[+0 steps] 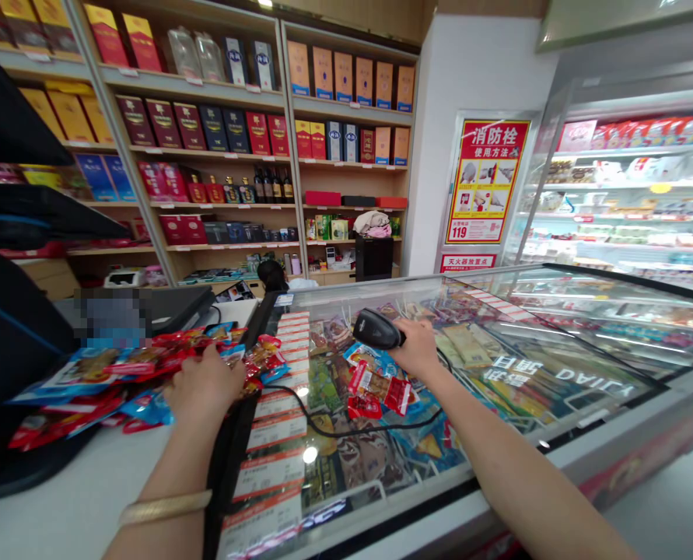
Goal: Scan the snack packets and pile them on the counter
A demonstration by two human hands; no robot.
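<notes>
A black handheld barcode scanner (pixel 377 329) is gripped in my right hand (pixel 417 347) above the freezer's glass lid. Its cable (pixel 346 432) loops across the glass. Under and beside that hand lie several red and blue snack packets (pixel 381 389). My left hand (pixel 207 383), with a bracelet on its wrist, rests at a heap of red and blue snack packets (pixel 110 365) on the white counter (pixel 89 498). Its fingers are bent over the packets at the heap's right end; whether they grip one is hidden.
The glass-topped freezer (pixel 346 537) holds packaged goods and borders the counter. A dark monitor (pixel 13 327) stands at the left. Shelves of boxed bottles (pixel 191 124) line the back wall. Beyond the counter shows the dark hair of a person (pixel 273 274). A lit display cooler (pixel 631 187) stands right.
</notes>
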